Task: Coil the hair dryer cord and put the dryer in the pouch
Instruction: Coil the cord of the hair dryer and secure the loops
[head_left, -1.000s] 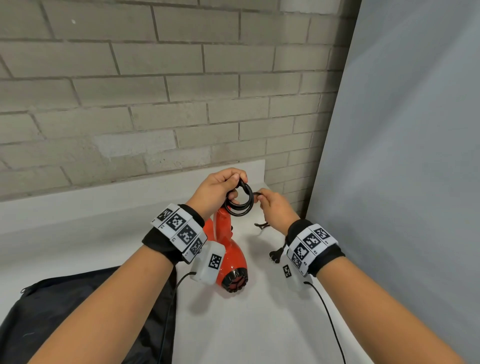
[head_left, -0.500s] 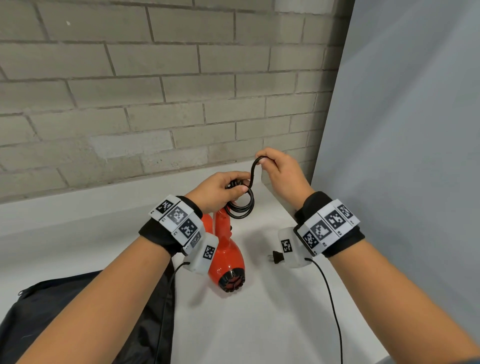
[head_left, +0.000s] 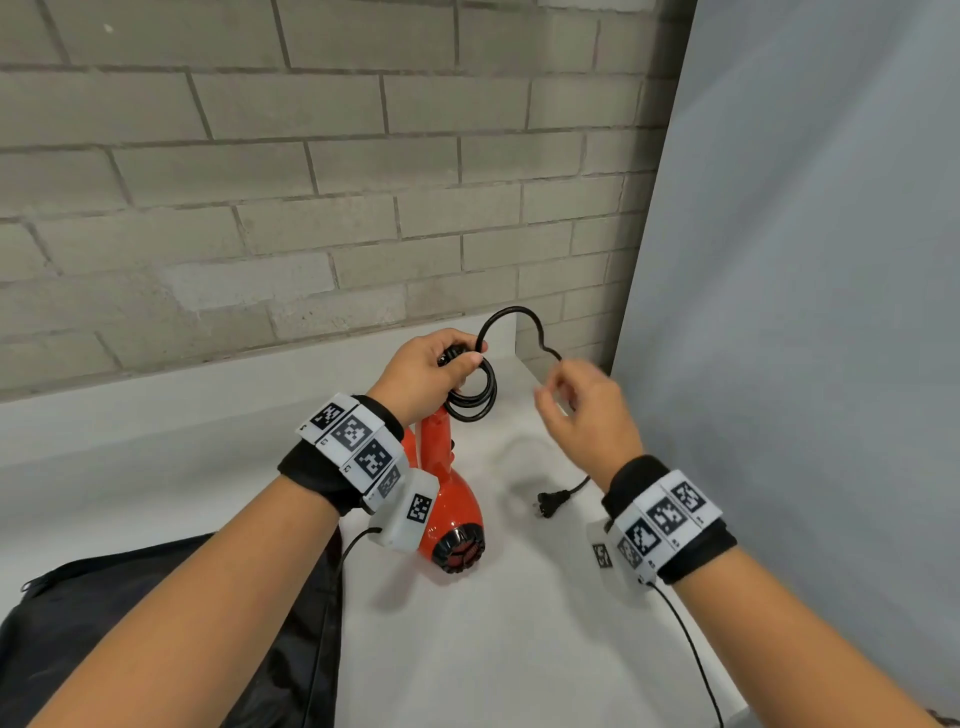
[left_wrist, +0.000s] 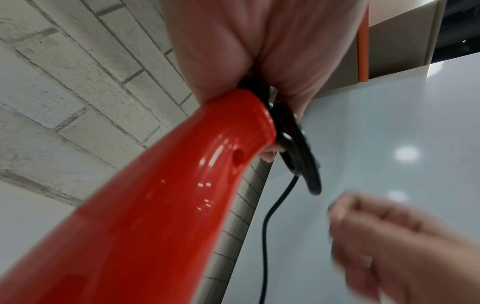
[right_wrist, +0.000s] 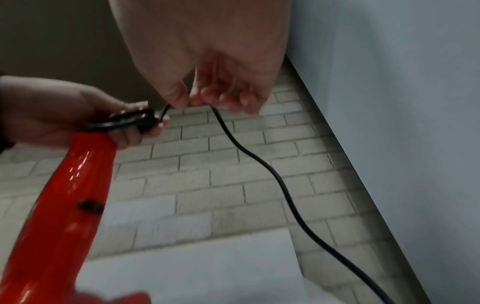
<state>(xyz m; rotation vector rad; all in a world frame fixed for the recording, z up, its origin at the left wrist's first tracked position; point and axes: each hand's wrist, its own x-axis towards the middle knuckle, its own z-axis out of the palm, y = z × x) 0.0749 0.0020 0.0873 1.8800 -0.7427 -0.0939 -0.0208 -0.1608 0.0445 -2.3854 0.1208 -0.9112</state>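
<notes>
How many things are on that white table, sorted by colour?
Red: 1, the hair dryer.
Black: 2, the cord and the pouch.
Total: 3.

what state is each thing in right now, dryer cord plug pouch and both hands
hair dryer: hanging nozzle down from its handle, not in the pouch
cord: partly coiled, one loose loop arching between the hands
plug: dangling free, uncoiled
pouch: lying flat on the table
left hand: grips the coils at the handle end
right hand: pinches the loose cord
</notes>
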